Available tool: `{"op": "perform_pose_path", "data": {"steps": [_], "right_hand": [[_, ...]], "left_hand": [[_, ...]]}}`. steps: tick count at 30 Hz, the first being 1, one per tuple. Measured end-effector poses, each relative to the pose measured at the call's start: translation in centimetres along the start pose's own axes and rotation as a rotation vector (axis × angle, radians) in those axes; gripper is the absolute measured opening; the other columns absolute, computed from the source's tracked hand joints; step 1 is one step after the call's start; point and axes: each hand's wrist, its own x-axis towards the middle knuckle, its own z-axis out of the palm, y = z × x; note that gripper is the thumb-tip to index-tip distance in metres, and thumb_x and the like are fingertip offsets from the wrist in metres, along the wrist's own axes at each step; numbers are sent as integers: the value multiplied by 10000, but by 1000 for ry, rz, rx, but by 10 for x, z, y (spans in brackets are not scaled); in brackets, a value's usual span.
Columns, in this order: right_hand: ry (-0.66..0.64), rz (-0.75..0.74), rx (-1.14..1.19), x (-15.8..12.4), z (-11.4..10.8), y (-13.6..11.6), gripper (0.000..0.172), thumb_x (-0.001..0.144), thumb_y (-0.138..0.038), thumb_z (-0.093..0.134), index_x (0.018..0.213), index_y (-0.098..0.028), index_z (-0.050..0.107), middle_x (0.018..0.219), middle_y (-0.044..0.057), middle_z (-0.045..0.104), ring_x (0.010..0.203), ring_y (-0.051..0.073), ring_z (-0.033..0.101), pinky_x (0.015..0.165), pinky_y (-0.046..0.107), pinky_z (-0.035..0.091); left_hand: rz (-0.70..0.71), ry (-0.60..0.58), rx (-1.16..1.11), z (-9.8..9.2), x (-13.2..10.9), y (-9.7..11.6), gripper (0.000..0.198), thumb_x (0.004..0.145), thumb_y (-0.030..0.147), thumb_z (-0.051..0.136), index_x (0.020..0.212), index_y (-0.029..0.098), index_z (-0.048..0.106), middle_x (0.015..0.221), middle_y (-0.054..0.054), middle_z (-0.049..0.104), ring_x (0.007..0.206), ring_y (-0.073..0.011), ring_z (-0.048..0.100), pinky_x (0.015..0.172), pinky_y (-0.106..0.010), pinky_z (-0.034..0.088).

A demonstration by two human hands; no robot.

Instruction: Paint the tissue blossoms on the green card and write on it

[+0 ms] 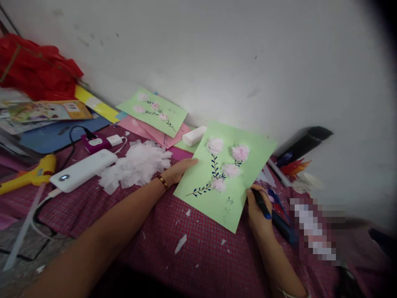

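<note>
On the red checked cloth (198,256) by the white wall, the green card (251,165) sits tipped up between both hands, and I'd say it's mostly done: four fluffy pink tissue flowers (215,145) are stuck on, and thin dark blue stems with little leaves run down from them. The lower corner is mostly bare apart from a few tiny marks, so that looks like the bit left. The left hand (178,169) has its grip on the card's left edge, fingers stretched along it. The right hand (259,211) is at the lower right edge, grip wrapped around a blue marker (262,204). Just left is a heap of soft white tissue scraps (136,163), plus a smooth white power bank (82,169) and a yellow glue gun (31,174). A similar finished-looking card (155,109) lies flat further back.
</note>
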Motion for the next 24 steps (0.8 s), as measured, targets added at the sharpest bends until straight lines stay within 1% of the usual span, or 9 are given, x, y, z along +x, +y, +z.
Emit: {"op": "perform_pose_path", "data": {"steps": [2,3,6,10,13,17,19,22,24], "right_hand": [[9,39,23,0,0,-1,215,793,-440,617,880,-244,619,890,50,633,801,219,592,739,390,479],[16,49,29,1,0,-2,216,784,-442,628,870,-244,623,888,53,635,805,225,592,747,397,475],[23,43,8,2,1,-6,235,785,-457,626,873,-240,630,910,60,638,851,244,595,806,426,462],[20,27,-18,2,0,-10,255,802,-470,605,920,-246,638,958,60,644,926,260,593,876,444,447],[10,23,24,1,-1,-7,265,806,-466,602,962,-255,636,982,60,641,925,257,592,861,439,451],[24,15,21,1,-1,0,270,786,-455,626,962,-250,632,1000,63,630,943,260,582,875,446,438],[12,22,24,2,1,2,269,783,-448,630,963,-248,627,992,60,628,941,259,579,880,448,435],[-15,37,67,3,3,2,252,791,-430,625,961,-244,614,963,55,623,902,246,579,859,439,445],[-16,35,82,2,3,-3,236,796,-419,620,948,-238,606,944,57,617,879,240,575,845,432,453]], "left_hand": [[-30,18,108,0,-1,-4,257,733,401,730,849,174,708,782,-93,730,631,-196,654,617,-324,522],[-39,27,157,0,-2,-5,225,741,390,720,833,186,712,782,-92,728,614,-192,650,603,-326,516],[-29,39,224,1,-4,-6,197,772,422,675,819,235,715,824,-92,725,608,-175,651,612,-330,524],[-8,20,245,5,-8,-3,175,791,427,651,858,277,713,905,-75,730,684,-181,679,692,-343,555],[7,20,235,8,-10,0,168,808,405,636,873,270,711,913,-56,737,725,-188,692,727,-338,559],[12,36,238,12,-13,2,153,814,380,634,819,246,707,849,-31,738,732,-188,701,707,-318,560],[21,45,242,12,-13,3,147,807,375,647,833,244,709,845,-26,741,728,-191,703,698,-324,565],[-3,103,282,12,-12,5,148,809,369,651,841,241,718,856,-43,749,694,-188,698,675,-320,567],[-45,146,309,15,-13,8,148,816,347,642,798,222,720,809,-61,748,632,-179,683,616,-296,558]]}}
